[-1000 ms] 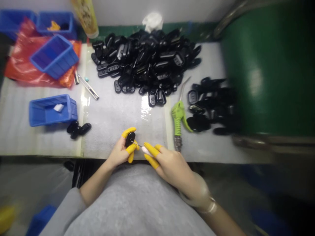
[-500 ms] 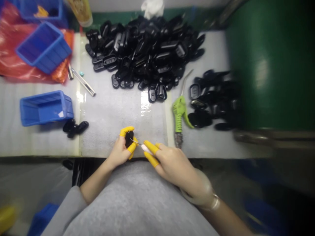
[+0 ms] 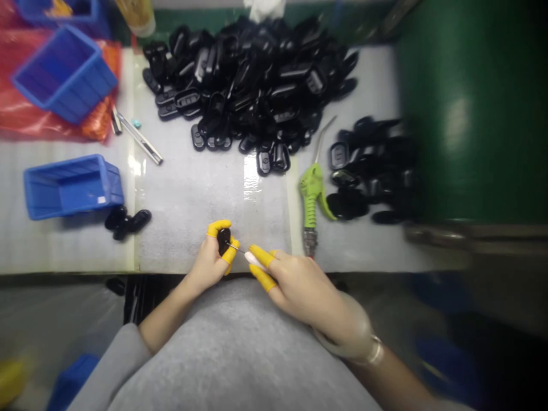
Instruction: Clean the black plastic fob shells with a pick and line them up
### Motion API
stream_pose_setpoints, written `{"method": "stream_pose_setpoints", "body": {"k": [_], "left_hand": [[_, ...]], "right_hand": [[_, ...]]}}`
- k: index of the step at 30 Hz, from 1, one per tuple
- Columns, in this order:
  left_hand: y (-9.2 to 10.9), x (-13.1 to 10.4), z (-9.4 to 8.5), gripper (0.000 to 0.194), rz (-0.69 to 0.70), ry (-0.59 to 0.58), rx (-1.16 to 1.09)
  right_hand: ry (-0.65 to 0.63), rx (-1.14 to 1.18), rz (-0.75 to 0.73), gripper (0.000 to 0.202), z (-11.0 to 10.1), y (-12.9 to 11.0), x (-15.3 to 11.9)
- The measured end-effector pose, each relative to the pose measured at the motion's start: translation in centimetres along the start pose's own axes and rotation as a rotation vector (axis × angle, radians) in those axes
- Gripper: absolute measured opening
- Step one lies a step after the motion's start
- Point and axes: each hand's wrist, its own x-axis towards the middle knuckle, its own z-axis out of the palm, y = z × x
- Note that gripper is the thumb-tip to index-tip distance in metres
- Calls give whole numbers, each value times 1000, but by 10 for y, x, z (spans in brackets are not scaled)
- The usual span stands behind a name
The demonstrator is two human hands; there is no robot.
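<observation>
Near the front edge of the table, my left hand (image 3: 209,260) grips a small glossy black oval plastic part (image 3: 223,241) between finger and thumb. Yellow finger cots cover the gripping fingertips of both hands. My right hand (image 3: 295,279) is closed around a thin metal-shafted tool with a white handle (image 3: 252,260). The shaft points left, and its tip meets the black part or lies just in front of it; I cannot tell which. The tool's exact kind is unclear, and my fingers hide the rear of its handle.
A large heap of black plastic parts (image 3: 244,85) covers the back, with a smaller pile (image 3: 372,171) at right. Between piles and hands lies a green air blow gun (image 3: 311,194). At left are a blue bin (image 3: 72,188), another blue bin (image 3: 68,77) on red plastic, and a utility knife (image 3: 140,140).
The view has shifted slightly, so the table's things sit a little further left and up. Both hands keep their holds, and the tool tip stays at the black part.
</observation>
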Motion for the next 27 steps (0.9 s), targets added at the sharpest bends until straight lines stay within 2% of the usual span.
{"method": "stream_pose_setpoints", "body": {"k": [4,8,17,23,25,27], "left_hand": [[-2,2,-1,30,72,42,124],[-1,4,1,30,138,102,245],[0,5,2,29,157,110,314],[-2,5,3,30,175,100,321],[-2,5,3,31,176,106,330],[-2,6,3,31,181,116,336]], "right_hand": [[-54,131,18,41,0,0,3],[-48,308,34,35,5,-1,3],[72,227,74,36,23,-5,-2],[-35,627,43,30,18,-3,5],[-15,548,49,32,22,-3,4],[23,356,68,36,27,-4,2]]}}
